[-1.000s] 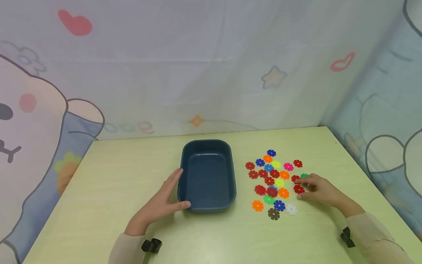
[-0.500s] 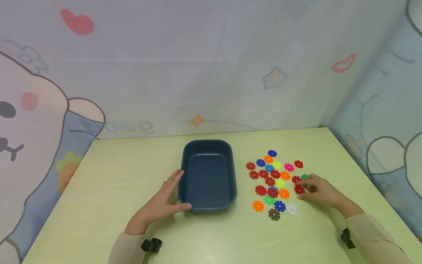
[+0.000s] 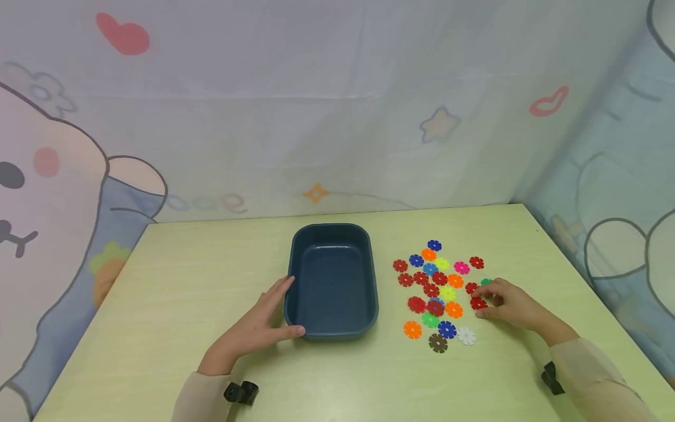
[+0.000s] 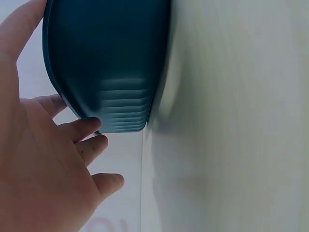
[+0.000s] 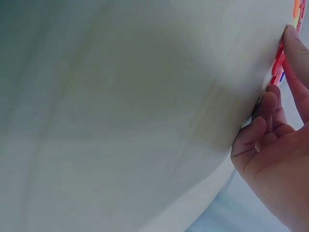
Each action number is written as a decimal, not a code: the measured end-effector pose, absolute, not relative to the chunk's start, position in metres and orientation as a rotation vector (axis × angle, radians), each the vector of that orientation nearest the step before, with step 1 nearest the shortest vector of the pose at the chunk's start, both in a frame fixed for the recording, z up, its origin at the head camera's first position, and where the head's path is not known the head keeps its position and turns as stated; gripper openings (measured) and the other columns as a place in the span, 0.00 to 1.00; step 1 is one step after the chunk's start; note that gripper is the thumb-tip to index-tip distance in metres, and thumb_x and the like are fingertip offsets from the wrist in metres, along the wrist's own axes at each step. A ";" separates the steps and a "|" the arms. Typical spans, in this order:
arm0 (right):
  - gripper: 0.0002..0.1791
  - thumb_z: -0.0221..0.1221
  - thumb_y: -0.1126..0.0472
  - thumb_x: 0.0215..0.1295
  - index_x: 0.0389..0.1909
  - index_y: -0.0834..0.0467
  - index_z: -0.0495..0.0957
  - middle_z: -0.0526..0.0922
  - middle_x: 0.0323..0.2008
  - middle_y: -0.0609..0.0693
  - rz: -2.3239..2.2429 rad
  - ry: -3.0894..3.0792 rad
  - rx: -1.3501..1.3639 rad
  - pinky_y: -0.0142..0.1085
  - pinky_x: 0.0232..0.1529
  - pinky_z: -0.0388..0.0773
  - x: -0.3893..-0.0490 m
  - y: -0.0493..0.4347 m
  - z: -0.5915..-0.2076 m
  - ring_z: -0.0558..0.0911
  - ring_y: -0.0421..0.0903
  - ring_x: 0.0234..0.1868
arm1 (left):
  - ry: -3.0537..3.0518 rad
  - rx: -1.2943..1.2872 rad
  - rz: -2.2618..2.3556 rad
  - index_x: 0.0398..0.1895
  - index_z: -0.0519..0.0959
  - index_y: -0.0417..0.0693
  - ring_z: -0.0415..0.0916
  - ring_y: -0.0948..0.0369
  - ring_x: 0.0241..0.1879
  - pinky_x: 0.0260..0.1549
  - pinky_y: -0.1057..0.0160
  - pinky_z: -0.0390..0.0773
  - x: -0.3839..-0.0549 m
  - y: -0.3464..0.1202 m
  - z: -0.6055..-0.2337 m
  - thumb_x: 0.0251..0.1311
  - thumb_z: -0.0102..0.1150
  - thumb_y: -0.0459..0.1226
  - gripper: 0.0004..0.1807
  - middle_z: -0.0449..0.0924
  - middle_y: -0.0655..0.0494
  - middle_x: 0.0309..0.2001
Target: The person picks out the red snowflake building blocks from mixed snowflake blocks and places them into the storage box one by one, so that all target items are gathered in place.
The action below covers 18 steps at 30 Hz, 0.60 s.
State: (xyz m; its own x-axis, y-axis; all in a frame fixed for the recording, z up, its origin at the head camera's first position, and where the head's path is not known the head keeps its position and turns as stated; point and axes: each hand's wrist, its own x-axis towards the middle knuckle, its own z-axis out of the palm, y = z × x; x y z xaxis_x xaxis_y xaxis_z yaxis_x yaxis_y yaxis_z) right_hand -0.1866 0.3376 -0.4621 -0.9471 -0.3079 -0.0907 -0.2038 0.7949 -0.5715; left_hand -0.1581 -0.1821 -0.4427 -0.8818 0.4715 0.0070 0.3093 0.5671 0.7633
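Note:
A dark blue rectangular tray [image 3: 332, 293] stands on the table. My left hand [image 3: 252, 329] touches its left side with outstretched fingers, the thumb at the near left corner; in the left wrist view the fingertips lie along the rim of the tray [image 4: 106, 58]. To the right lie colourful notched plastic snowflake discs [image 3: 431, 290]. My right hand [image 3: 514, 305] is at their right edge, thumb and forefinger at opposite sides of a red snowflake disc [image 3: 478, 303]. In the right wrist view the right hand [image 5: 277, 159] has its other fingers curled against the table.
A green disc [image 3: 486, 282] is partly behind the right hand. White [image 3: 466, 336] and brown [image 3: 437, 343] discs lie nearest the front. Some discs overlap near the middle of the group. A printed cloth [image 3: 337, 117] hangs behind the pale table [image 3: 211, 258].
Both hands keep nearly the same place, the left at the tray and the right at the red snowflake disc. The head view shifts very slightly.

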 end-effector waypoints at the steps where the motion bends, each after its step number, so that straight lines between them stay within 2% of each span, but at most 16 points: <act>1: 0.22 0.70 0.55 0.54 0.46 0.63 0.80 0.72 0.36 0.50 -0.860 2.802 -0.402 0.31 0.32 0.69 -0.187 0.338 -0.462 0.68 0.46 0.36 | 2.600 0.651 1.203 0.77 0.44 0.48 0.34 0.45 0.75 0.68 0.36 0.35 -0.158 -0.182 -0.443 0.56 0.65 0.53 0.54 0.38 0.46 0.77; 18: 0.22 0.70 0.54 0.53 0.43 0.63 0.78 0.74 0.38 0.51 -0.852 2.787 -0.351 0.32 0.33 0.69 -0.187 0.336 -0.460 0.68 0.47 0.36 | 2.585 0.614 1.185 0.77 0.45 0.48 0.36 0.44 0.75 0.69 0.36 0.38 -0.158 -0.181 -0.441 0.56 0.65 0.55 0.54 0.39 0.47 0.77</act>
State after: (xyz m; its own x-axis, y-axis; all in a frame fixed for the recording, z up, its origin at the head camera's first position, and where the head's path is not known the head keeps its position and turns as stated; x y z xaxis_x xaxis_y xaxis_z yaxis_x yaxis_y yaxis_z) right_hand -0.1870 0.3361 -0.4596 -0.9505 -0.2843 -0.1255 -0.1655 0.8050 -0.5697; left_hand -0.1583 -0.1814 -0.4410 -0.8852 0.4639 -0.0349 0.2765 0.5849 0.7625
